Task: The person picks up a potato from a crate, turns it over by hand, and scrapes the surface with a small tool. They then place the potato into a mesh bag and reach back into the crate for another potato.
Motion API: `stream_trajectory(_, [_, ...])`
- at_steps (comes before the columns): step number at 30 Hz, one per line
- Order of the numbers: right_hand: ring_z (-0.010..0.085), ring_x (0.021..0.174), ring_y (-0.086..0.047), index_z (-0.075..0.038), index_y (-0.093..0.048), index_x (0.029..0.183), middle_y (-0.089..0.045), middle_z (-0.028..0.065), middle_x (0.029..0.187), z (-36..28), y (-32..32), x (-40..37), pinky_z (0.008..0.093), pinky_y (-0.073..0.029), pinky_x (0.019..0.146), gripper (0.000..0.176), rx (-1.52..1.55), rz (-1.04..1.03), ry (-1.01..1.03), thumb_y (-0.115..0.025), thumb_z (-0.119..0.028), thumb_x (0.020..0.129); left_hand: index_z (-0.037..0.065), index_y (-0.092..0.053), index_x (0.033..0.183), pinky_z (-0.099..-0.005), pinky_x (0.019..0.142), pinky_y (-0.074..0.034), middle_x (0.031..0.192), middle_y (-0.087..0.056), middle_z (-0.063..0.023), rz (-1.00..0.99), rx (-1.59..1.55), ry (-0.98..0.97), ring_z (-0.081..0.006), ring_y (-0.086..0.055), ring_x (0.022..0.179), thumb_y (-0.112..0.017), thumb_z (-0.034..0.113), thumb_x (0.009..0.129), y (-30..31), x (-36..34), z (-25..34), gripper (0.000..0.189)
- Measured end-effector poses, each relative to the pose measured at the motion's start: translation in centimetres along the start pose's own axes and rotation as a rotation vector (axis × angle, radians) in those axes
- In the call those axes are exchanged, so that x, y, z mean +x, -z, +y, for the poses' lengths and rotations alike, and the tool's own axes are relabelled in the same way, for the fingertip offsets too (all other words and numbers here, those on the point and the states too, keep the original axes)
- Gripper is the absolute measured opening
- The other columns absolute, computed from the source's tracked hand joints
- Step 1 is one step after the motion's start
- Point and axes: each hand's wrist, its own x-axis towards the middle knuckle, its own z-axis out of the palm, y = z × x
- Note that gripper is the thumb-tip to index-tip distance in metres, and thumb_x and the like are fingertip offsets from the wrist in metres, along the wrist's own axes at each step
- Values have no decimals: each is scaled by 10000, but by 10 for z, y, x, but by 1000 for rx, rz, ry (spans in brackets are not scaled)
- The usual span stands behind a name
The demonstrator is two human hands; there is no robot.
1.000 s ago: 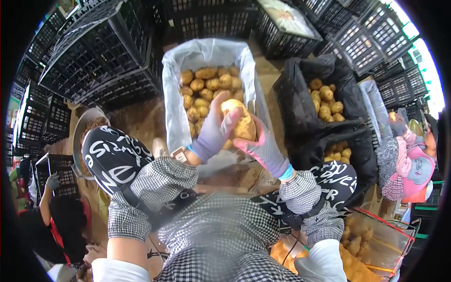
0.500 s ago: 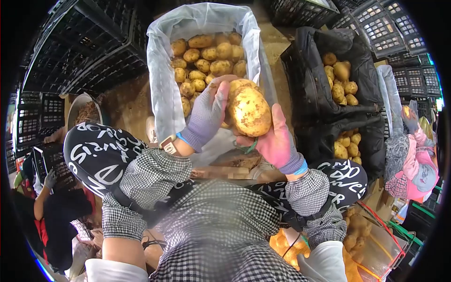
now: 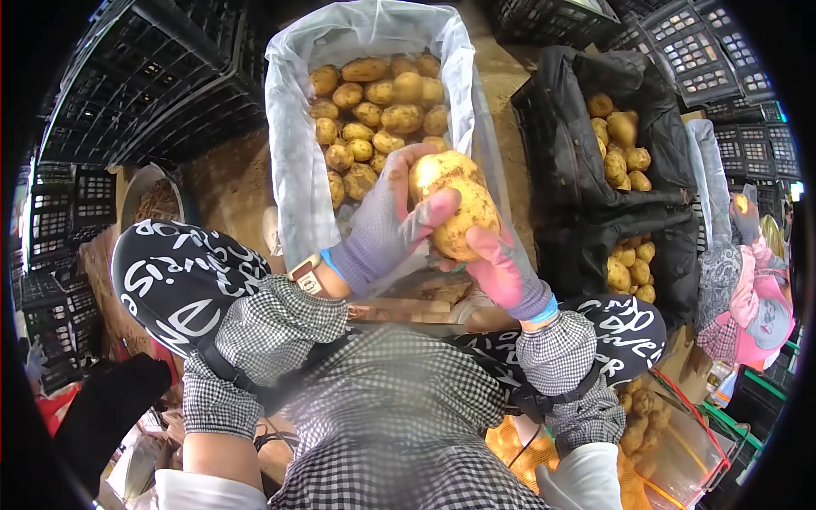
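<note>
A large potato (image 3: 463,204) with brown dirt patches is held between my two gloved hands. My left hand (image 3: 391,217) wraps its left side, the thumb lying across its front. On the lower right, my right hand (image 3: 503,270) grips it with thumb and fingers. Behind the hands stands a crate lined with clear plastic (image 3: 297,161), with several potatoes (image 3: 365,115) inside.
Two black-lined crates (image 3: 544,161) of potatoes stand on the right. Black crates (image 3: 153,85) are stacked at the upper left, beside a bucket (image 3: 153,200). A co-worker in pink (image 3: 752,297) is at the far right. An orange mesh bag (image 3: 518,450) lies below.
The potato has turned between my hands. My left thumb has moved across its front, and my right fingers have closed in on it. The person at the lower left has shifted.
</note>
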Motion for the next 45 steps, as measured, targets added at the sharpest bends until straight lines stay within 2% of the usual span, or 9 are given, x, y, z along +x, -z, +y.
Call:
stream_trajectory(8, [224,1133,-607,-80,-418,1452,-571,90,1319,-3,-3,2,400,-536,861,677,-87,86,-16,-723,-253,873,36,-450,1380,-341,930,-508,1190,-591,-153,8,73,308,-218,-630,1057,-620,451,968,18,3,20,609])
stream_trajectory(11, [240,1149,-602,-46,-442,1431,-584,116,1294,-8,-1,9,384,-510,929,776,-772,184,259,-804,-200,762,79,-458,1404,-352,944,-511,1253,-566,-152,-67,545,-208,-268,-634,1092,-670,452,926,18,6,13,642])
stream_trajectory(12, [246,1154,-601,-33,-448,1424,-587,125,1286,-7,-2,9,377,-500,955,814,-1061,205,393,-830,-184,721,91,-475,1409,-355,957,-508,1274,-543,-149,-107,545,-196,-292,-625,1119,-701,453,893,18,1,18,670])
stream_trajectory(18, [275,1164,-599,-15,-462,1406,-577,165,1276,-14,5,8,364,-476,991,879,-1156,108,375,-876,-180,648,79,-536,1342,-357,935,-517,1172,-582,-114,-285,599,-203,-257,-640,1057,-691,440,903,29,7,7,589])
stream_trajectory(23, [273,1162,-598,-1,-482,1388,-587,170,1260,-5,-3,10,360,-475,988,824,-1252,159,385,-857,-253,699,20,-558,1278,-304,915,-521,1085,-635,-82,-104,-106,90,-196,-637,1014,-562,512,975,20,8,-18,578])
stream_trajectory(31, [328,1114,-601,4,-547,1302,-603,195,1213,-2,15,9,378,-469,956,536,-950,165,455,-705,-282,876,15,-579,1230,-309,862,-541,1109,-638,-116,-62,155,303,-159,-623,979,-571,624,932,11,4,0,679])
stream_trajectory(34, [297,1094,-603,8,-566,1289,-611,172,1224,6,19,13,356,-466,945,475,-857,159,501,-657,-284,925,34,-605,1213,-303,931,-487,1079,-638,-85,-50,128,347,-142,-596,1042,-538,438,1021,11,1,-2,452])
stream_trajectory(42, [235,1070,-592,-9,-575,1311,-615,146,1217,3,19,18,314,-449,954,443,-546,151,191,-587,-315,991,51,-631,1170,-254,770,-518,1028,-634,-28,13,-6,387,-102,-609,898,-587,407,1002,10,3,6,396])
stream_trajectory(45, [212,1059,-596,-22,-581,1312,-623,130,1203,16,21,21,317,-457,946,428,-943,148,396,-583,-307,993,47,-623,1134,-221,588,-475,909,-606,-15,26,102,366,-68,-553,692,-631,521,940,17,4,0,512])
